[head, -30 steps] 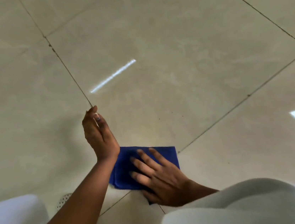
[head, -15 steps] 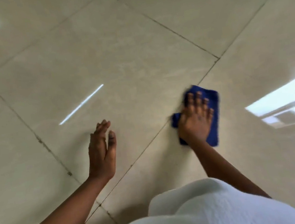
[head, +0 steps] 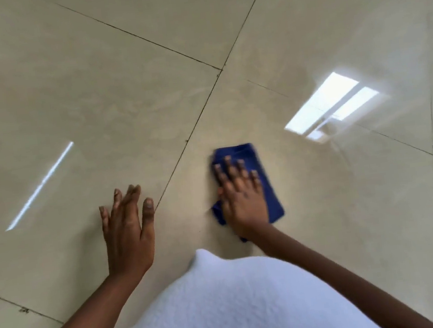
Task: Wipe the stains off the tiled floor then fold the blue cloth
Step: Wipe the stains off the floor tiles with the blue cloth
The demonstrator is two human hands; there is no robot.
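Here the cloth (head: 265, 185) is a deep blue, folded into a narrow oblong pad, and it lies flat on the floor (head: 120, 99) a little right of centre. Its far end is rounded and thick, its near right corner juts out past the wrist, and a small scrap of blue shows below the heel of the palm. Its edges look soft with blur. The right hand (head: 243, 201) lies palm down on top of it, fingers (head: 229, 167) stretched forward and slightly spread, pressing the cloth to the tile rather than gripping it; the cloth shows beyond the fingertips and along the hand's right side.

The left hand (head: 127, 237) is flat on the bare floor well apart from the cloth, fingers extended and close together, thumb held out to the side, holding nothing. A dark grout line (head: 193, 136) runs between the two hands.

The floor is of large glossy beige tiles with thin dark joints, and no stain can be made out on it. Two bright reflections (head: 332, 103) lie on the gloss. White fabric (head: 228, 312) fills the bottom middle of the view between the forearms.
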